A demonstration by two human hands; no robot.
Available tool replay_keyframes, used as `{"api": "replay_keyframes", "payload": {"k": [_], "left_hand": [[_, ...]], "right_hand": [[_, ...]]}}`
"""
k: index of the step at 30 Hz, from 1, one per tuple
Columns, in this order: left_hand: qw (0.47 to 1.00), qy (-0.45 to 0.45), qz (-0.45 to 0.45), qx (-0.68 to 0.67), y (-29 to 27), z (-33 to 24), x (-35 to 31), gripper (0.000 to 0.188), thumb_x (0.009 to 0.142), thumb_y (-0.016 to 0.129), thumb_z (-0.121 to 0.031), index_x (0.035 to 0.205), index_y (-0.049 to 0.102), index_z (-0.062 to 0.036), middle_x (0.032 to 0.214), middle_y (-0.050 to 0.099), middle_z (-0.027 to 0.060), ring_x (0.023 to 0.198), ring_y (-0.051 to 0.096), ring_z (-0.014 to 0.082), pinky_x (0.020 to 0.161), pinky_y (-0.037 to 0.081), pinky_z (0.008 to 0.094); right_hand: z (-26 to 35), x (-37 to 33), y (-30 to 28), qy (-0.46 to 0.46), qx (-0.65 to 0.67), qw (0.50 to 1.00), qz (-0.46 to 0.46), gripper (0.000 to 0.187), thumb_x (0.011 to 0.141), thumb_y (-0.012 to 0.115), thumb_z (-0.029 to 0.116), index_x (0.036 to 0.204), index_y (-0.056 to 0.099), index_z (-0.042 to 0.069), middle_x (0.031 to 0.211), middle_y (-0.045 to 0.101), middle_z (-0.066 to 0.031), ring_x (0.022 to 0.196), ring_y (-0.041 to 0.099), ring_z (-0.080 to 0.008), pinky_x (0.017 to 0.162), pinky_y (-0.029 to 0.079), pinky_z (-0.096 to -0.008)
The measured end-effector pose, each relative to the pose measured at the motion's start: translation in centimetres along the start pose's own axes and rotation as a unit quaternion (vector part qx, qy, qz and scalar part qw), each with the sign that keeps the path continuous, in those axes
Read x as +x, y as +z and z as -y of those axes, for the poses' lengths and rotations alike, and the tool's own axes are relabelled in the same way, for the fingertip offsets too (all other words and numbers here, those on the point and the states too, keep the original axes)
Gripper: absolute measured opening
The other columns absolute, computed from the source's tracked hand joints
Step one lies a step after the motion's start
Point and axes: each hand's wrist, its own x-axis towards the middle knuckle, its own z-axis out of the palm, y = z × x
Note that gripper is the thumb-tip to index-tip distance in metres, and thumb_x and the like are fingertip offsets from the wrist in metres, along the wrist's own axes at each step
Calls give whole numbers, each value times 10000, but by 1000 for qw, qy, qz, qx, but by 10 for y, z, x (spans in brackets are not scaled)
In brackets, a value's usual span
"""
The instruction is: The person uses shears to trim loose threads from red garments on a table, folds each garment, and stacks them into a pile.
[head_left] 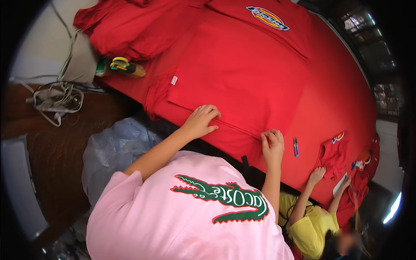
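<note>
The red garment [242,73] is lying spread along the near edge of the worktop [342,99], its hem running beside that edge and a small white tag [173,80] showing toward the left end. The left hand [203,122] is resting on the hem, thumb and fingers apart, palm down. The right hand [273,145] is bending its fingers in close to the thumb farther along the same hem; whether cloth is being pinched between them, I cannot tell. The hands seem to be squaring and smoothing this lower edge, and the next move appears to be calling for an even, light pull between them, keeping the layers flat. Blue snips [296,147] are lying just right of the right hand, near the near edge. Yellow-handled scissors [120,64] are sitting by the worktop's left edge, and bunched red cloth [130,34] is filling its far left corner.
</note>
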Motion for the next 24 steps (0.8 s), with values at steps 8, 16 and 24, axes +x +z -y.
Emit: {"api": "replay_keyframes", "payload": {"k": [8, 16, 24], "left_hand": [[987, 43, 144, -56, 7, 44, 65, 139, 931, 682, -170, 982, 617, -58, 935, 630, 136, 920, 659, 349, 868, 524, 475], [890, -70, 328, -310, -130, -52, 129, 151, 1077, 522, -175, 995, 529, -48, 850, 561, 31, 809, 574, 156, 737, 468, 319], [906, 80, -9, -415, -266, -58, 127, 936, 659, 944, -112, 1426, 410, -55, 1333, 537, 81, 1274, 542, 172, 1117, 438, 352]], "right_hand": [[40, 34, 53, -9, -38, 998, 56, 610, 776, 855, 259, 1318, 622, 103, 1317, 584, -161, 1172, 581, -365, 990, 478, -467], [29, 110, 70, 42, -216, 967, -132, 784, 796, 723, 173, 1536, 465, 146, 1606, 386, -200, 1386, 455, -398, 1106, 377, -547], [97, 177, -4, 233, 284, 914, 170, 483, 969, 670, 254, 1397, 587, 47, 1427, 615, -160, 1283, 594, -330, 1069, 474, -464]]}}
